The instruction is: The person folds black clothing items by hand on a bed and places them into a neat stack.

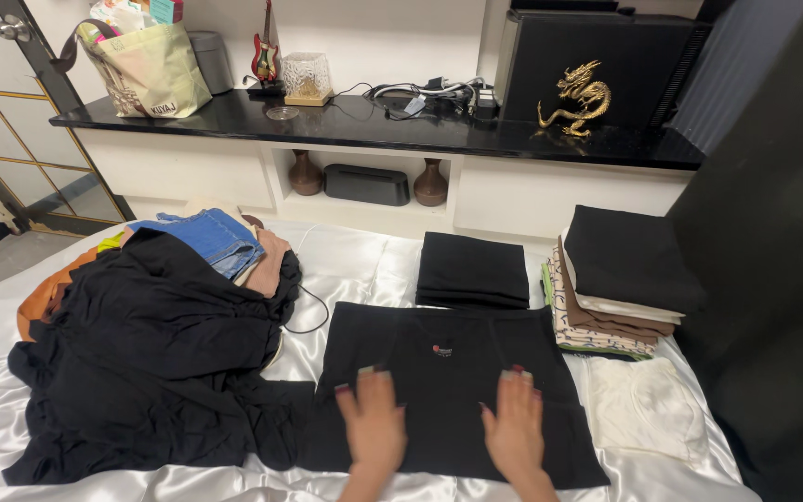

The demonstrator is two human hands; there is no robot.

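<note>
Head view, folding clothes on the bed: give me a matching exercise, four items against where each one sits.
Items:
1. flat black garment
2. folded stack
3. blue jeans
4. gold dragon figure

Places:
A. on the black shelf
B. right side of the bed, black piece on top
C. atop the unfolded pile on the left
D. under the left hand and right hand

Pairs: 1-D, 2-B, 3-C, 4-A

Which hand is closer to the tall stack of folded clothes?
Right. The right hand lies flat on the black garment, below-left of the stack; the left hand lies farther left.
</note>
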